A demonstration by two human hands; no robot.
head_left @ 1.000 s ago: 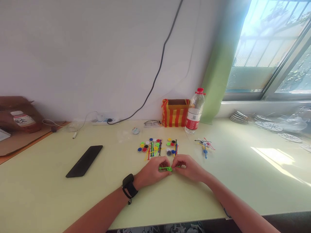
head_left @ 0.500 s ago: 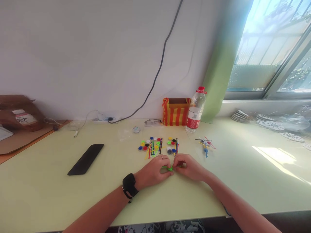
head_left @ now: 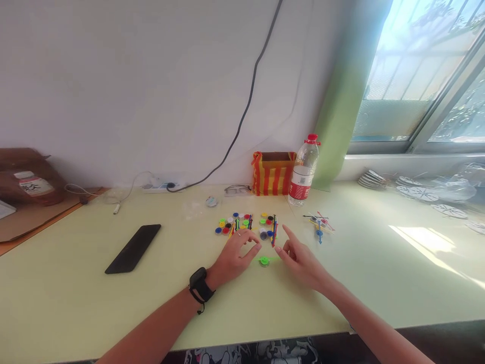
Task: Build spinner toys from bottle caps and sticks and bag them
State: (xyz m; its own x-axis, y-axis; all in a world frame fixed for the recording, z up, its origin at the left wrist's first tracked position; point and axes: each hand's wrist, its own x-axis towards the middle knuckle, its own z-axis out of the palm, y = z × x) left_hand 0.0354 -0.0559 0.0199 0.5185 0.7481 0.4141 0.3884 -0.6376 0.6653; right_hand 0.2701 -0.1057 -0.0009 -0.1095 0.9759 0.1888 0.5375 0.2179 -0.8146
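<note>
A green arrow spinner [head_left: 264, 261] with a round hub lies flat on the table between my hands. My left hand [head_left: 238, 255] is just left of it, thumb and fingers apart, holding nothing. To the spinner's right, my right hand [head_left: 299, 258] has its index finger stretched forward and its thumb apart, also holding nothing. Beyond the left hand lies a cluster of coloured round bases [head_left: 226, 230] with plastic arrows, partly covered by its fingers. A smaller group has more bases [head_left: 264, 235] and several arrows [head_left: 274, 231]. Further right lie arrow spinners [head_left: 319, 233] in several colours.
A black phone-like slab [head_left: 133, 248] lies at the left. At the back stand a red-and-yellow striped bag [head_left: 273, 177] and a water bottle [head_left: 302, 174]. A power strip [head_left: 161, 187] with a black cable lies along the wall. White patterned discs [head_left: 420, 193] are near the window.
Both hands have let go of the green spinner and opened. The left hand has moved up and left, the right hand slightly right; the spinner now rests in plain sight on the table.
</note>
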